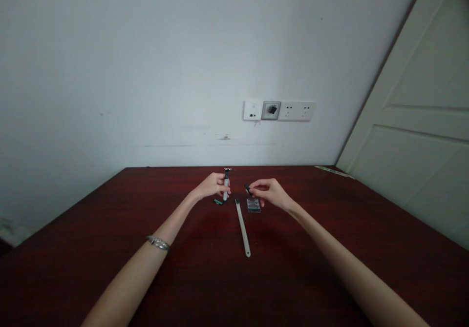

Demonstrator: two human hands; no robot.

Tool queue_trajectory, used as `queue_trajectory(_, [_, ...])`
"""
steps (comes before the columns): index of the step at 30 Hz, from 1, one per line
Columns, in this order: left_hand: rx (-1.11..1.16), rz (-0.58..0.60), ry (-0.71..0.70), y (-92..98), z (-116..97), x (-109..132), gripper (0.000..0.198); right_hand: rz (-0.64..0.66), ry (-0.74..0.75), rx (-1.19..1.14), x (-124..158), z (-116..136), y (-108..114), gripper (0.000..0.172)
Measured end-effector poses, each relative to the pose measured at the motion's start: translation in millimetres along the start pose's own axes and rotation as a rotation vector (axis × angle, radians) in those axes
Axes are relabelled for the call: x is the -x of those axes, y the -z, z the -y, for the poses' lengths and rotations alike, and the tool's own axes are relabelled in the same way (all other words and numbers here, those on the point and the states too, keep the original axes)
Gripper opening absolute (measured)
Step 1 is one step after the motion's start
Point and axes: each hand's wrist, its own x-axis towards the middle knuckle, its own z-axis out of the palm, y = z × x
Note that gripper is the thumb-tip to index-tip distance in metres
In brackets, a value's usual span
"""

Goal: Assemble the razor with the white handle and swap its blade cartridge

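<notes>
Currently left hand (210, 186) grips one razor (225, 184); right hand (273, 193) pinches one dark piece (247, 189); one case (253, 205), one stick (243, 232).

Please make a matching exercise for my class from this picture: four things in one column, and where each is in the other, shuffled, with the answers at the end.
Things
1. razor with a pale handle and black neck
2. small dark piece
3. long, slim, pale stick with a dark tip
4. silver-coloured metal bracelet

Places
A. worn on the left arm
B. lying on the dark red table
C. held in the left hand
D. held in the right hand

Pairs: 1-C, 2-D, 3-B, 4-A
</notes>
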Motion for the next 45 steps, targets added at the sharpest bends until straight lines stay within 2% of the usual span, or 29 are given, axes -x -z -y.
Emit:
queue_trajectory(7, [0.001, -0.009, 0.002, -2.8, -4, 1, 0.019, -0.011, 0.004, -0.037, -2, -4, -3, 0.032])
queue_trajectory(12, [0.052, -0.035, -0.058, -13.7, -8, 0, 0.018, -0.034, 0.001, -0.032, -3, -8, -3, 0.034])
queue_trajectory(20, [0.249, -0.269, -0.094, -39.8, -3, -3, 0.013, -0.084, 0.015, 0.03, -5, -10, -1, 0.032])
queue_trajectory(25, [0.38, -0.448, -0.21, -45.1, -2, -7, 0.012, -0.104, 0.014, 0.064, -4, -7, -1, 0.031])
queue_trajectory(28, [0.396, -0.501, -0.215, -47.3, -5, -6, 0.015, -0.102, 0.012, 0.082, -3, -6, 0, 0.032])
queue_trajectory(34, [0.374, -0.405, -0.139, -52.3, -9, -4, 0.03, -0.095, 0.037, 0.112, -3, -5, 1, 0.033])
queue_trajectory(45, [0.3, -0.295, -0.065, -53.9, -6, -1, 0.032, -0.07, 0.074, 0.165, -4, -5, -4, 0.032])
